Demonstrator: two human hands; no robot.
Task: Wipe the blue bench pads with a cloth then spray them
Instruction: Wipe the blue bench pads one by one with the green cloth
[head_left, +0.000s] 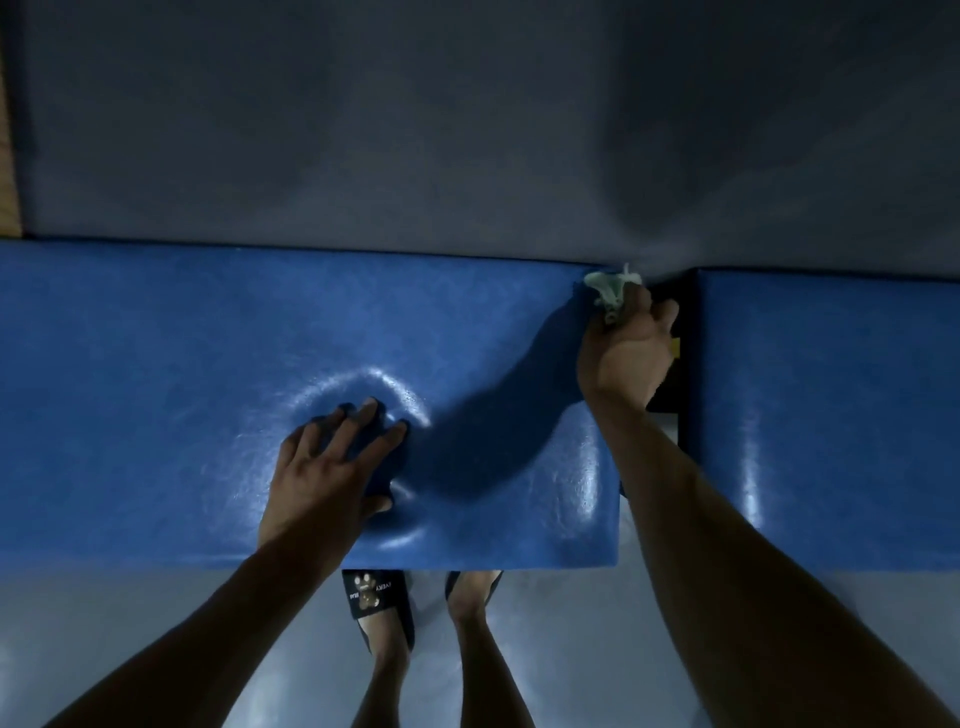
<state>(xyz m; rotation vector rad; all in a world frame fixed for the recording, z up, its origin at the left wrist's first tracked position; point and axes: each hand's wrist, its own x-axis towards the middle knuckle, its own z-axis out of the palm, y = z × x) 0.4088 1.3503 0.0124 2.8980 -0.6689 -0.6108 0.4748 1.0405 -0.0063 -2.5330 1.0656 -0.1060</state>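
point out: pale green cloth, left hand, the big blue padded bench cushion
pale green crumpled cloth (610, 293), head view, on the bunched part above the fist
left hand (332, 467), head view, back of the hand
large blue vinyl bench pad (156, 364), head view, bare top surface

A big blue pad is running along a grey wall. A second blue pad is sitting just beside it on the right, with a dark gap between them. The left hand is pressing flat on the big pad and making a dent. The right hand is holding a pale cloth at the pad's far right corner. Below, two feet in sandals are standing on a shiny grey floor.
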